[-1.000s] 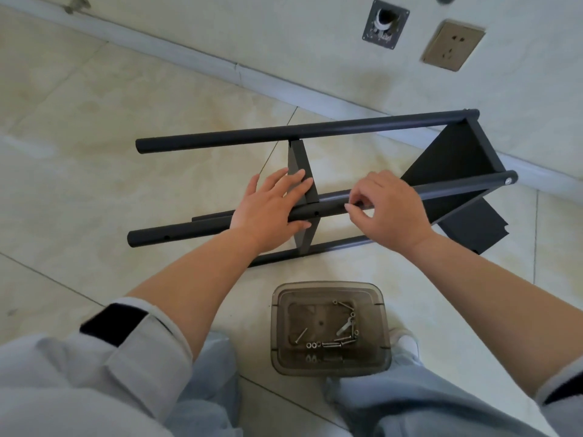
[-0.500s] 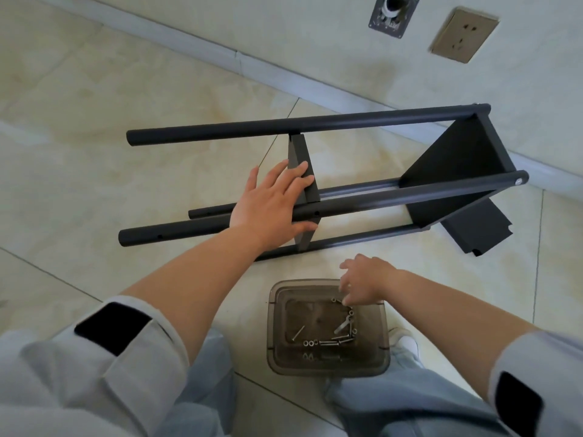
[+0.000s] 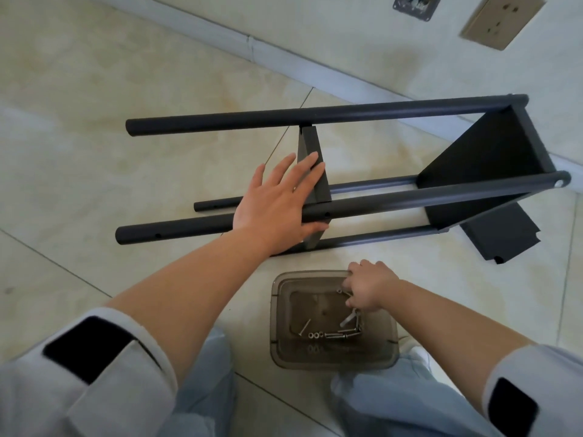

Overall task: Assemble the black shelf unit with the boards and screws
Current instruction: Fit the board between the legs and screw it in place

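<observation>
A pale tiled floor (image 3: 126, 89) fills most of the view, its dark grout lines running diagonally. Beyond the floor, a light baseboard (image 3: 284, 48) edges the wall (image 3: 347, 20). On the wall above the baseboard sit a beige socket plate (image 3: 501, 18) and, left of it, a grey metal plate (image 3: 416, 4).
</observation>
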